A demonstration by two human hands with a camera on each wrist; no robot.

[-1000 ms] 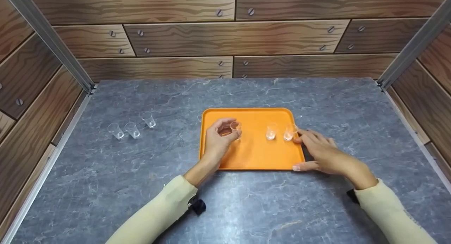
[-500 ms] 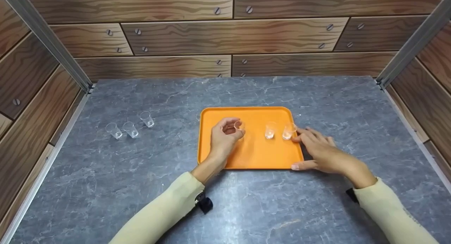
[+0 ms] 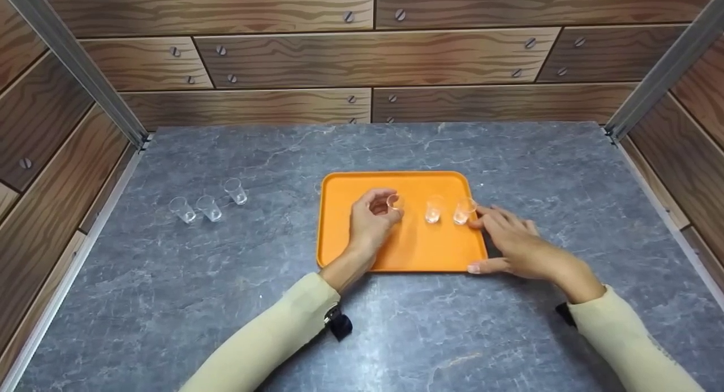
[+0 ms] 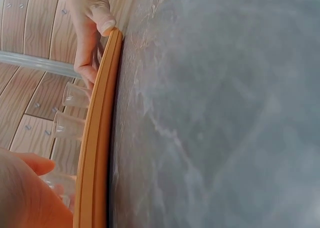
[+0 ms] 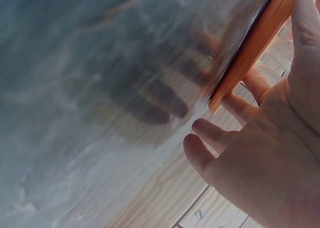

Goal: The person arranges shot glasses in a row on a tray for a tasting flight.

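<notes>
My left hand pinches a small clear shot glass between thumb and fingers over the orange tray. Two more clear glasses stand upright on the tray's right half, a middle one and one near the right rim. Beside that rim, my right hand rests with fingers spread, its thumb touching the front right corner. In the right wrist view, fingers of this hand meet the tray's edge without wrapping around it. Part of the held glass is hidden by the left fingers.
Three more clear glasses stand at the left of the grey marbled table: two side by side, an outer glass and an inner glass, and one farther back. Wood-patterned walls enclose the back and sides.
My left hand has moved a little to the right over the tray with the glass, closer to the two standing glasses. The right hand stays at the tray's right edge.
</notes>
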